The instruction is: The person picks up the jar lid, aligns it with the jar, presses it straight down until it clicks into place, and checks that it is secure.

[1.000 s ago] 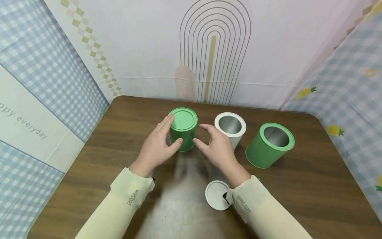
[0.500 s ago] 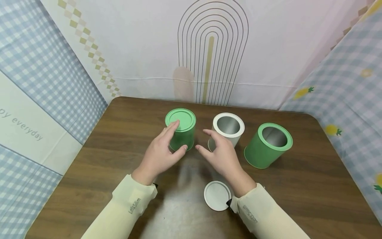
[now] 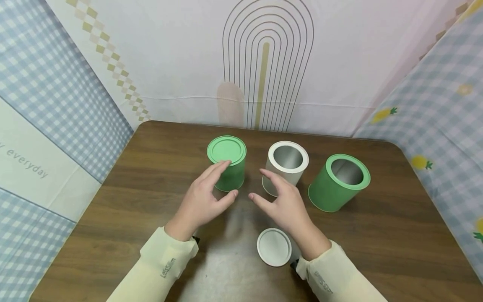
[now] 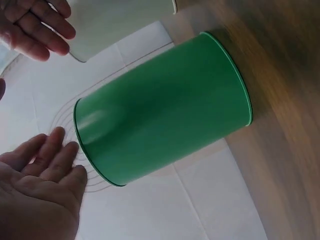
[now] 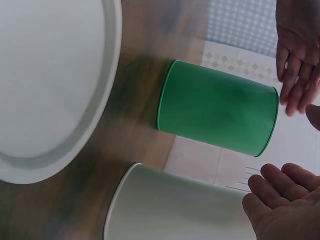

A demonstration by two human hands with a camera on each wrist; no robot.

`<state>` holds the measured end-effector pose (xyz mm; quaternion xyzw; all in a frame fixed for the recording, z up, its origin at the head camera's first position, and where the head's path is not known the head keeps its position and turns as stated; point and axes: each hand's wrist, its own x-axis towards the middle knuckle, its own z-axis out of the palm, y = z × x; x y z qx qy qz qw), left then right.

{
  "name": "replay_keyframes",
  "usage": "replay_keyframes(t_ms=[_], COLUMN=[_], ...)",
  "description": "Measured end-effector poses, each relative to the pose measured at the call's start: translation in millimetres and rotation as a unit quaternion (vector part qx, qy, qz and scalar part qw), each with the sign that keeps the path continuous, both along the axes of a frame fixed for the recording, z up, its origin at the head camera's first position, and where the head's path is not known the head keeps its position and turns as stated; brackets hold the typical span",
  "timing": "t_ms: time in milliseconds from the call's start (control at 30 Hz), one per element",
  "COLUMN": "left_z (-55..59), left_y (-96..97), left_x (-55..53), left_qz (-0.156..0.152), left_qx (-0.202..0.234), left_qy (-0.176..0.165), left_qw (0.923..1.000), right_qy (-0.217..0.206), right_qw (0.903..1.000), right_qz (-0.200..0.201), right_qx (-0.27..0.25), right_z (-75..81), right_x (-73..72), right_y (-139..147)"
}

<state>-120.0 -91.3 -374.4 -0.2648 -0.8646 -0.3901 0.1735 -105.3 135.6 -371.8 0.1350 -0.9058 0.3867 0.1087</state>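
Note:
A green can with its lid on [image 3: 231, 176] stands upright at the back left of the table. My left hand [image 3: 200, 199] is in front of it, fingers spread and holding nothing; the left wrist view shows a gap between its fingers [image 4: 62, 155] and the can. Slightly right of that, my right hand [image 3: 284, 201] hovers with fingers apart, also holding nothing. It is nearest the white can [image 3: 269, 184], which has an open top and is partly covered by that hand. A white round lid [image 3: 274, 247] lies flat on the table near the right wrist.
A second green can [image 3: 327, 189], uncovered, stands to the right of the white one. All of them are on a brown wooden table [image 3: 124, 201]. Behind it hangs a white patterned cloth [image 3: 181, 63], with checked cloth on both sides.
Both hands have drawn back toward the body from the lidded green can, the right one also moving rightward. The cans and the white lid stay in place.

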Motion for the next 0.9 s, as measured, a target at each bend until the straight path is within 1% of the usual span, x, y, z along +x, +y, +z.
replay_keyframes(t_ms=[100, 167, 267, 500, 700, 900], left_z=[-2.2, -4.6, -9.3, -19.4, -23.4, -27.0], left_y=[1.4, 2.5, 4.6, 10.0, 13.7, 15.6], left_x=[3.0, 4.6, 6.6, 10.0, 11.8, 14.5], left_qz=[-0.03, -0.049, -0.064, -0.079, -0.087, -0.086], left_qx=[0.015, 0.018, 0.008, -0.001, -0.011, -0.005], left_qy=[0.021, 0.024, 0.016, -0.013, -0.016, -0.023], left_qw=[0.9992, 0.9983, 0.9978, 0.9968, 0.996, 0.996], right_qy=[-0.003, -0.007, -0.014, -0.016, -0.029, -0.039], right_qw=[1.0, 1.0, 0.9999, 0.9998, 0.9995, 0.999], right_qz=[0.001, 0.003, 0.005, 0.007, 0.001, -0.006], right_qx=[-0.004, -0.005, -0.004, 0.004, 0.015, 0.018], right_z=[-2.5, -4.0, -6.1, -11.6, -16.0, -20.8], right_x=[2.5, 3.8, 6.0, 12.4, 20.3, 25.4], right_y=[3.2, 4.7, 6.6, 12.2, 19.1, 22.7])
